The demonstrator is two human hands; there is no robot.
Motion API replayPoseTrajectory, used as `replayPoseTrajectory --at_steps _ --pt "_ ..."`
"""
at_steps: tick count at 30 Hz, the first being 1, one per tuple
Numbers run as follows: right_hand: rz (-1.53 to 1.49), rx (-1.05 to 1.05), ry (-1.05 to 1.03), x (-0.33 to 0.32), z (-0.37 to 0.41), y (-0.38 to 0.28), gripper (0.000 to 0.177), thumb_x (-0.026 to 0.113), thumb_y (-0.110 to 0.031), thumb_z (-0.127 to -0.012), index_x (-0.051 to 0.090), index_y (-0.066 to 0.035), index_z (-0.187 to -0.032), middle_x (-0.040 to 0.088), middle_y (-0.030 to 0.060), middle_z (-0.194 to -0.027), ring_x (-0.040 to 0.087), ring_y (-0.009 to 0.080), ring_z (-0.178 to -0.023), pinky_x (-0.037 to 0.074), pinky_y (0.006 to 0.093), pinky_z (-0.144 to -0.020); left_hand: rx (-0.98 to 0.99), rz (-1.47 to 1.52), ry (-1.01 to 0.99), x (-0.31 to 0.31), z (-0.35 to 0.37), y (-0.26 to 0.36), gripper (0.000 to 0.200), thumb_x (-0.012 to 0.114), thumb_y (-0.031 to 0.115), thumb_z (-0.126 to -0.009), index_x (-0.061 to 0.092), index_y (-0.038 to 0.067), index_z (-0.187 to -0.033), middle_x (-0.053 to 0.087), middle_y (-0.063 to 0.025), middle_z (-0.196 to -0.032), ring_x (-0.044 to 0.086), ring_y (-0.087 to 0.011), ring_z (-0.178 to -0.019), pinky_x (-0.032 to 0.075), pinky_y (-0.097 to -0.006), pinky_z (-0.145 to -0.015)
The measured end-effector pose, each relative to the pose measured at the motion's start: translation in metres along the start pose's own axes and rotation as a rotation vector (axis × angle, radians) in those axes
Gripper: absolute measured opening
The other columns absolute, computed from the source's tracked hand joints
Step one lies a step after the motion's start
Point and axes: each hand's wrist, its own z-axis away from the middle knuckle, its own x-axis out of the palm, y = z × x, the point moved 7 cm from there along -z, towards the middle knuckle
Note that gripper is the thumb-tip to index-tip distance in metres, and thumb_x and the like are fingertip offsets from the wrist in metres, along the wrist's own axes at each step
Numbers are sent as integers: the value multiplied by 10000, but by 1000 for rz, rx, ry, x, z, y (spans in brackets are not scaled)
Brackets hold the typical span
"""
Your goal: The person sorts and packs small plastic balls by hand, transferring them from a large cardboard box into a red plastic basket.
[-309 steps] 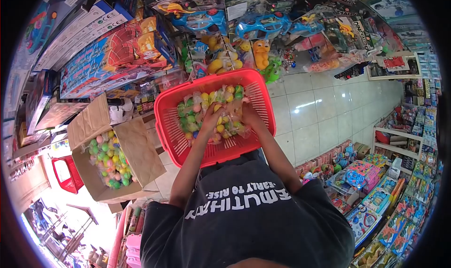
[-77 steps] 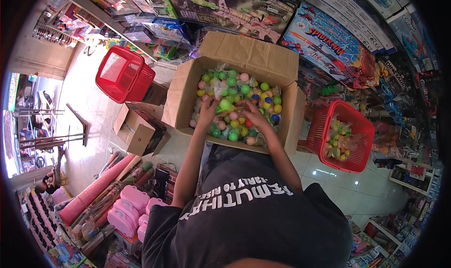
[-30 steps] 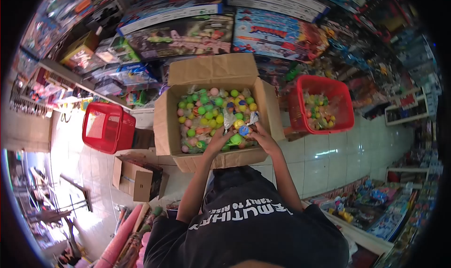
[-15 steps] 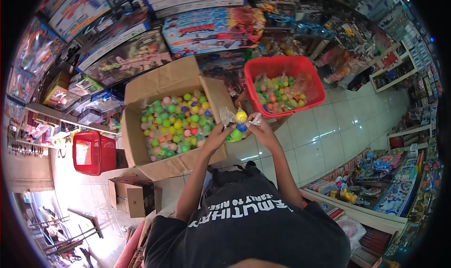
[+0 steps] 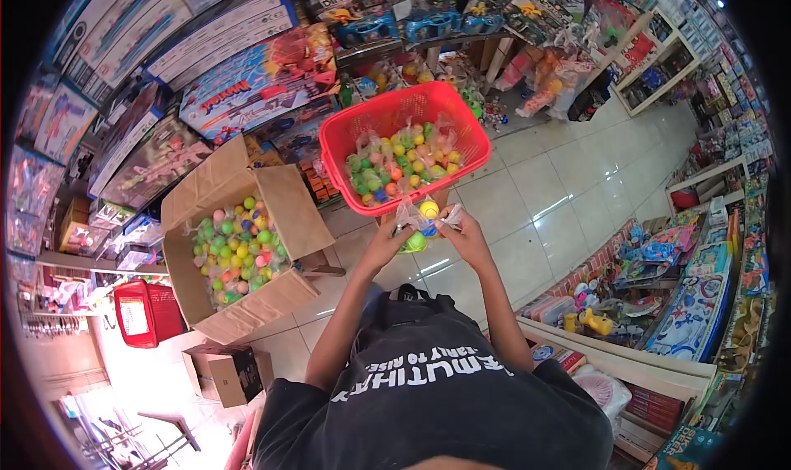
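Observation:
My left hand (image 5: 386, 244) and my right hand (image 5: 464, 238) are closed on opposite ends of a clear plastic bag of balls (image 5: 429, 210), in front of my chest. Yellow, blue and green balls show between them. Just beyond the hands stands a red basket (image 5: 336, 167) with many small bagged balls (image 5: 412, 159) inside. On the left is an open cardboard box (image 5: 191, 285) with its flaps up, holding many coloured balls (image 5: 239, 247), several of them green, yellow and pink.
Boxed toys (image 5: 247, 83) line the shelves ahead. A second red basket (image 5: 148, 313) and a small cardboard box (image 5: 222, 374) are at the left. Toy shelves (image 5: 626, 356) run along the right, beside the tiled floor (image 5: 544, 194). A wooden stool leg (image 5: 325, 270) shows beside the large box.
The view has turned to the right, so the red basket and large box appear further left. Both hands still hold the bag, now close to the basket's near edge.

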Motion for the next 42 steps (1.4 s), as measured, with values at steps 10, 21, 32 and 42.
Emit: replayPoseTrajectory --at_steps 10,21,32,42 --pt "-3 -16 200 -69 -37 -1 133 610 -98 -793 523 -32 -871 546 -8 -713 506 38 -644 405 206 -553 -133 160 24 4 -69 -10 237 487 162 -861 572 -22 -984 581 -37 -868 507 -94 -788 403 -238 -710" --pt "879 -191 188 -99 -199 -24 196 547 46 -686 497 -5 -869 569 183 -817 569 351 -767 458 407 -625 -195 -37 23 -13 -188 -37 304 484 222 -858 561 -41 -988 616 -102 -816 551 -143 -754 424 -278 -686" --pt "1184 18 -54 -87 -287 108 174 516 -31 -719 564 14 -880 550 207 -929 576 361 -809 476 431 -673 -282 -25 88 -42 -236 -73 324 505 239 -848 571 -32 -1012 617 -91 -908 550 -150 -838 410 -259 -757" --pt "1286 221 -200 -85 -277 135 207 495 -81 -770 536 9 -952 469 215 -1054 570 342 -870 492 405 -727 -328 -80 44 -28 -253 -107 322 501 236 -855 567 -29 -1027 618 -96 -927 546 -150 -861 404 -259 -776"
